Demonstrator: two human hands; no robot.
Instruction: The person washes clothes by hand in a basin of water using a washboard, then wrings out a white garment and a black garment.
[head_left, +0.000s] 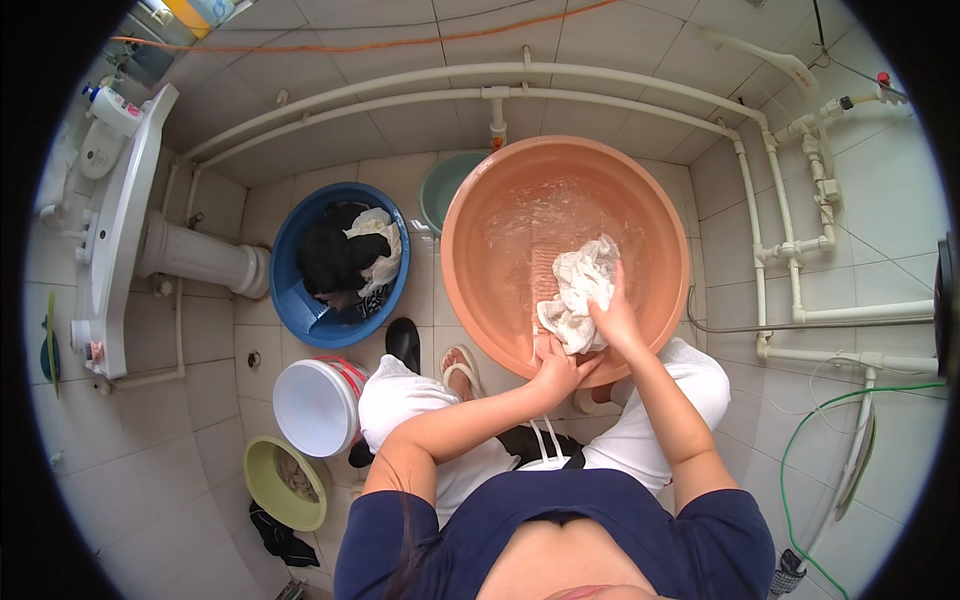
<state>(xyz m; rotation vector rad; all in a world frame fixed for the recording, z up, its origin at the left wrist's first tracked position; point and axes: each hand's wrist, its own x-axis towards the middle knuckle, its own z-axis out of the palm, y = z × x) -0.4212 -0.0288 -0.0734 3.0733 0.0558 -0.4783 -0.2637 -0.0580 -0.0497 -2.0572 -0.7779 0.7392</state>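
A large orange plastic basin (480, 300) with water in it stands before me. Inside it, a ridged washboard surface (546, 262) of nearly the same colour runs down towards my side. Bunched wet white cloth (581, 281) lies partly over the ridges. My right hand (616, 311) grips the cloth from its right side, thumb and fingers around the folds. At the near rim, my left hand (561, 373) rests by the cloth's lower edge and the board's near end, its fingers spread; what it holds there is partly hidden.
To the left stands a blue basin (279, 289) with dark and white clothes. Near it are a white bucket (311, 409), a yellow-green basin (262, 491) and a teal basin (442, 184). A pedestal sink (135, 247) juts out at left; white pipes (615, 97) line the walls.
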